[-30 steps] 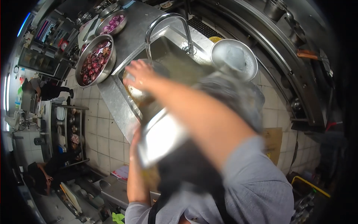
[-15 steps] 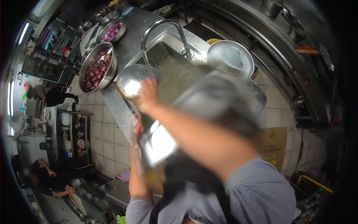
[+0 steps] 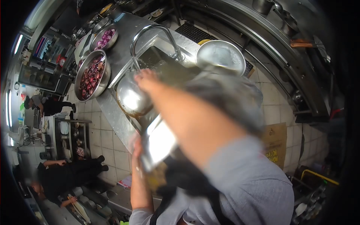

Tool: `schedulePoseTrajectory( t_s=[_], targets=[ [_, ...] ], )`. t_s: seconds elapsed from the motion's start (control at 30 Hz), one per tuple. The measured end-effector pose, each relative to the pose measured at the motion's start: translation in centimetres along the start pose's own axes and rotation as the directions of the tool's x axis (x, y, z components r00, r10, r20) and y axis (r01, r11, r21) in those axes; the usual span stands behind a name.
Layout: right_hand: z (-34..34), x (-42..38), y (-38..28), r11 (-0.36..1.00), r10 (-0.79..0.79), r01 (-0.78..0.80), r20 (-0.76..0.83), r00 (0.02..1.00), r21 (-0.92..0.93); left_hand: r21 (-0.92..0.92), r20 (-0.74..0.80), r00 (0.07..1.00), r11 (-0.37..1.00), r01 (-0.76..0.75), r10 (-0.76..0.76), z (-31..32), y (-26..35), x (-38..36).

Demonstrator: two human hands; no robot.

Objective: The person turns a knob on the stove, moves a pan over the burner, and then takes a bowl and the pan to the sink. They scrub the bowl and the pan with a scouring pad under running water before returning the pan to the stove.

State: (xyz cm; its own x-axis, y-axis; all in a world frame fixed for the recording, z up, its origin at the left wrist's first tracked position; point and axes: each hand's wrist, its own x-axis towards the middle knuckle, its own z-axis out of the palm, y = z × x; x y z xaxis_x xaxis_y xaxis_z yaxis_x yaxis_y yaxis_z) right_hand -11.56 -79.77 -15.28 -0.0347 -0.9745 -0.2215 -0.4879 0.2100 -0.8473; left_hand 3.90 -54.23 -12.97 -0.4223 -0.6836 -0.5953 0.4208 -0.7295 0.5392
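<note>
A shiny metal bowl (image 3: 133,98) lies tilted in the sink (image 3: 159,52), beneath the curved faucet (image 3: 154,27). My right hand (image 3: 147,79) is at the bowl's upper rim, with its fingers bent against the metal. Brownish residue marks the bowl's lower edge. My left hand (image 3: 136,147) is lower down, beside a bright metal surface (image 3: 160,141); its fingers are smeared by motion, and its grip is unclear. My right forearm hides part of the sink.
Bowls of red onions (image 3: 91,77) and peeled purple onions (image 3: 105,39) stand on the counter (image 3: 129,28). A round metal pan (image 3: 220,56) sits right of the sink. Two other people, one at a worktop (image 3: 37,105) and one in black (image 3: 63,176), are at the left.
The view has shifted, moving the counter and faucet leftward in the picture. My right hand has moved from the bowl's side to its upper rim, and its fingers look more bunched.
</note>
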Motion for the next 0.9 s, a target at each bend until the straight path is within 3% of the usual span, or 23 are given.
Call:
schedulePoseTrajectory(
  t_s=[0.07,0.1,0.13,0.17,0.2,0.27,0.3,0.33,0.43,0.47,0.5,0.53,0.57,0.6,0.63,0.7,0.77,0.8,0.83,0.9],
  targets=[
    [0.8,-3.5,-1.6,0.931,-0.355,0.357,0.038,0.934,-0.082,-0.045,-0.008,1.0,0.999,-0.014,0.014,-1.1,-0.2,1.9],
    [2.8,-5.0,-1.0,0.928,-0.361,0.363,0.049,0.931,-0.084,-0.08,-0.182,0.978,0.99,-0.114,0.098,-2.8,-0.6,3.4],
    [5.2,-6.0,0.3,0.926,-0.377,0.369,-0.111,0.92,-0.082,-0.095,-0.348,0.921,0.971,-0.217,0.172,-4.9,-0.9,5.1],
    [7.0,-5.8,1.7,0.922,-0.387,0.379,-0.268,0.882,-0.083,-0.136,-0.362,0.926,0.977,-0.166,0.107,-8.1,-0.4,6.8],
    [8.3,-4.8,3.0,0.916,-0.401,0.391,-0.258,0.879,-0.09,-0.147,-0.362,0.925,0.973,-0.18,0.116,-8.5,0.3,7.7],
    [10.7,-3.7,5.4,0.954,-0.236,0.289,-0.401,0.885,0.075,0.212,-0.374,0.898,0.964,-0.161,0.233,-9.0,1.6,9.1],
    [8.0,-4.0,4.8,0.96,-0.201,0.257,-0.372,0.906,0.108,0.29,-0.393,0.878,0.943,-0.163,0.273,-10.5,2.3,10.1],
    [7.0,-2.5,5.1,0.968,-0.247,0.246,-0.395,0.885,-0.053,0.28,-0.397,0.875,0.944,-0.172,0.277,-9.5,3.0,9.9],
    [-0.3,-4.2,3.4,0.952,-0.291,0.3,-0.472,0.833,-0.058,0.719,-0.285,0.899,0.695,-0.03,0.333,1.5,6.5,3.7],
    [-2.7,-4.8,2.8,0.873,-0.486,0.406,-0.438,0.756,-0.269,0.709,-0.293,0.894,0.704,-0.033,0.338,0.9,6.7,3.6],
    [-4.4,-5.5,2.1,0.741,-0.66,0.489,-0.363,0.658,-0.46,0.836,-0.253,0.897,0.549,0.014,0.362,-0.1,6.9,3.2],
    [-5.4,-6.2,1.1,0.737,-0.665,0.5,-0.35,0.66,-0.456,0.927,-0.211,0.902,0.369,0.063,0.376,-0.8,7.0,2.9],
    [-6.2,-7.0,0.0,0.603,-0.665,0.609,0.097,0.74,-0.515,0.929,-0.191,0.924,0.366,0.06,0.332,1.4,7.7,1.8],
    [-6.2,-7.4,-0.6,0.463,-0.519,0.736,0.523,0.677,-0.494,0.923,-0.206,0.918,0.379,0.068,0.338,2.7,8.2,1.4],
    [-5.5,-8.2,-0.3,0.415,-0.466,0.801,0.656,0.594,-0.431,0.895,-0.247,0.916,0.437,0.091,0.315,3.7,8.6,1.1],
    [-2.4,-9.7,2.1,0.356,-0.655,0.831,0.521,0.548,-0.426,0.812,-0.289,0.919,0.577,0.088,0.267,4.7,9.7,1.4],
    [0.9,-9.6,3.9,0.406,-0.806,0.791,0.23,0.546,-0.458,0.841,-0.218,0.932,0.54,0.029,0.29,4.5,11.4,2.6],
    [2.0,-9.1,4.1,0.445,-0.828,0.765,0.111,0.55,-0.466,0.86,-0.159,0.94,0.509,-0.018,0.302,5.0,12.1,2.7],
    [2.6,-7.9,4.4,0.478,-0.832,0.743,0.029,0.554,-0.469,0.82,-0.143,0.954,0.571,-0.035,0.264,5.5,12.7,2.7],
    [2.6,-5.8,4.2,0.512,-0.829,0.725,-0.044,0.557,-0.46,0.825,-0.12,0.953,0.562,-0.059,0.277,5.0,15.5,3.3]
  ],
)
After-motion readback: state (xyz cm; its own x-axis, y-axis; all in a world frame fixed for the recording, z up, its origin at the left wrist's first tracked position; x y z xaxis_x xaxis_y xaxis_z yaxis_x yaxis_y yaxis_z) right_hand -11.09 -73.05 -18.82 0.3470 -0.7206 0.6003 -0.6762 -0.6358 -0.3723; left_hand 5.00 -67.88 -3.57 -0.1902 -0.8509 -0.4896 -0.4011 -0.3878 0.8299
